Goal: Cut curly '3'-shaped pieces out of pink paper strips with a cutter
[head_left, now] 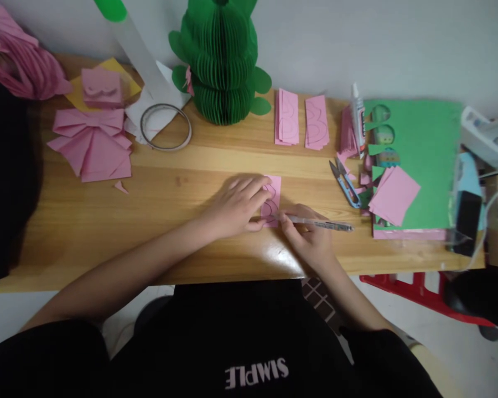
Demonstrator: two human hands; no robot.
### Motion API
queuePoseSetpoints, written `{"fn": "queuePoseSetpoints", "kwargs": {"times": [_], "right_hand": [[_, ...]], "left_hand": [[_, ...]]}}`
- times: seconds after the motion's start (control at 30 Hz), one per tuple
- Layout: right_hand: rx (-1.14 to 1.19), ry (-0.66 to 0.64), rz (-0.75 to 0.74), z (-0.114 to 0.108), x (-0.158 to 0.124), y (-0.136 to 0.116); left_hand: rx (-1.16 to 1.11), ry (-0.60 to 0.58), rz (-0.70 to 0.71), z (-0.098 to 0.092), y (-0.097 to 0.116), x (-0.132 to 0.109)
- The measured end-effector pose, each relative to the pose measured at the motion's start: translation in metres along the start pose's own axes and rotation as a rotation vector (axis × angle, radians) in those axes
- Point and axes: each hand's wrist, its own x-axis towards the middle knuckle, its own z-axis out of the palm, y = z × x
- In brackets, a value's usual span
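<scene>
On a light wooden desk (149, 199), a small rectangular slip of pink paper (276, 190) lay in front of the person, between the two hands. The left hand (241, 205) rested palm down with its grip open, its spread fingers touching the slip. Those fingers covered part of the slip's left side, so the dark curved lines drawn there could not be followed whole. The right hand (309, 237) had its grip closed around a slim grey pen (321, 222); the fingers hid part of the barrel, and the writing tip was too small to make out.

The slip's long axis ran away from the person, almost straight. The pen lay crosswise to it, its writing end pointing left to the slip, its rear end pointing right and slightly toward the person.

Beyond the slip stood a deep-green honeycomb paper figure (222, 77), its top cut off by the upper edge. A large black shape (6, 182) ran out of view at the left; what it was could not be told.
</scene>
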Motion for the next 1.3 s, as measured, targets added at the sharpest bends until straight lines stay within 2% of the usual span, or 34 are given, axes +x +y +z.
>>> {"fn": "queuePoseSetpoints", "kwargs": {"times": [0.4, 0.6, 0.73, 0.8, 0.93, 1.03, 1.17, 1.3], "right_hand": [[0.270, -0.002, 0.058, 0.009, 0.003, 0.011], [0.264, -0.052, 0.095, 0.010, 0.005, 0.011], [0.288, -0.062, 0.061, 0.012, 0.004, 0.011], [0.318, -0.014, 0.075, 0.012, 0.003, 0.012], [0.365, 0.155, 0.222, 0.012, -0.003, 0.016], [0.388, 0.228, 0.284, 0.013, -0.010, 0.020], [0.349, 0.272, 0.225, 0.017, -0.021, 0.024], [0.179, 0.238, 0.157, 0.021, -0.023, 0.025]], "left_hand": [[-0.034, -0.006, -0.010, 0.002, -0.001, 0.000], [-0.031, 0.012, -0.002, 0.003, -0.002, -0.001], [-0.026, 0.023, 0.006, 0.004, -0.002, -0.001], [-0.030, 0.019, 0.002, 0.004, -0.003, -0.001], [-0.016, 0.017, 0.002, 0.004, -0.003, -0.001], [-0.015, 0.011, 0.005, 0.003, -0.003, -0.002], [-0.009, -0.015, -0.019, 0.001, -0.002, -0.003], [-0.045, -0.022, -0.030, 0.001, -0.004, -0.004]]}}
